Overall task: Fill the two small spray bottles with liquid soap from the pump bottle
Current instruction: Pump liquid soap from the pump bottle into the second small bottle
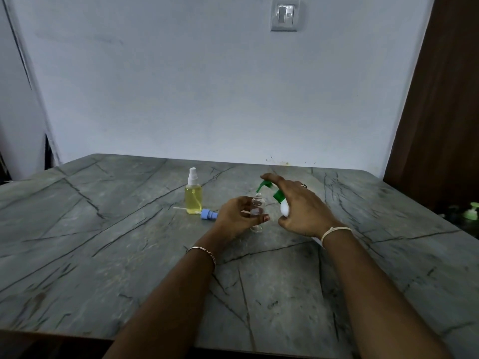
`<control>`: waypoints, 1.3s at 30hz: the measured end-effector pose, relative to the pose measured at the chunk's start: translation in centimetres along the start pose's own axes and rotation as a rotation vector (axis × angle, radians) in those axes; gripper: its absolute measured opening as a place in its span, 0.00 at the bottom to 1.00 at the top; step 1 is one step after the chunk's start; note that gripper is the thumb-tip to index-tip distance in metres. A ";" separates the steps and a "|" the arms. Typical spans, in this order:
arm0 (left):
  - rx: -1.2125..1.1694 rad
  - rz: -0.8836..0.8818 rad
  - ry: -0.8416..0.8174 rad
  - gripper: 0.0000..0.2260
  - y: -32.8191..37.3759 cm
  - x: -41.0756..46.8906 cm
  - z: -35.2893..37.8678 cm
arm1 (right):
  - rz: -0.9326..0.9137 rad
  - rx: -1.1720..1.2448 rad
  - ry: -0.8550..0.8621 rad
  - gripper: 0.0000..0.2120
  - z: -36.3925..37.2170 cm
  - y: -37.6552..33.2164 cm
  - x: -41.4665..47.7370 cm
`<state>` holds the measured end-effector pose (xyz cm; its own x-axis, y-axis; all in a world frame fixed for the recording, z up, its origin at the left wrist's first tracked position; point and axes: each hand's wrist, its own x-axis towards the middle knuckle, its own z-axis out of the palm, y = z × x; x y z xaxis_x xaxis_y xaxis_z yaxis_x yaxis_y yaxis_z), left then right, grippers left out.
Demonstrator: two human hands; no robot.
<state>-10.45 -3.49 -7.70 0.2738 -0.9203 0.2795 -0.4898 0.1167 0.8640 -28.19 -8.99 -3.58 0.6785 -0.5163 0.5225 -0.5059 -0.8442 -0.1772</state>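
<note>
My left hand (238, 216) grips a small clear spray bottle (258, 206) with its neck open, and little or no liquid shows inside. My right hand (303, 206) holds the white pump bottle (284, 209) tilted, index finger on the green pump head (265, 185). The green spout points down just above the clear bottle's neck. A second small spray bottle (193, 195), full of yellow liquid and wearing a white sprayer, stands to the left. A blue spray cap (208, 215) with its white dip tube lies on the table beside it.
All of this sits on a grey marble table (129, 255) against a pale wall. A dark wooden door stands at the right. Another green pump bottle (473, 211) shows past the table's right edge.
</note>
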 end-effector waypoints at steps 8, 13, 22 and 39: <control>0.002 0.011 0.003 0.25 0.1 -0.2 -0.1 | -0.045 -0.179 0.029 0.43 0.2 0.1 -0.1; 0.017 0.041 0.053 0.25 0.5 -0.5 0.0 | -0.066 -0.249 0.064 0.41 0.4 -0.2 0.1; -0.038 0.035 0.035 0.19 0.9 -0.7 -0.2 | -0.067 -0.334 0.073 0.40 0.3 -0.6 0.1; -0.088 -0.004 -0.031 0.18 0.7 -0.3 -0.6 | -0.052 -0.376 0.072 0.40 0.6 -0.6 0.3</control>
<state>-10.34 -2.86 -6.95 0.2493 -0.9318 0.2637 -0.4132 0.1439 0.8992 -27.34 -8.72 -3.77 0.6761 -0.4517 0.5821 -0.6411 -0.7501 0.1626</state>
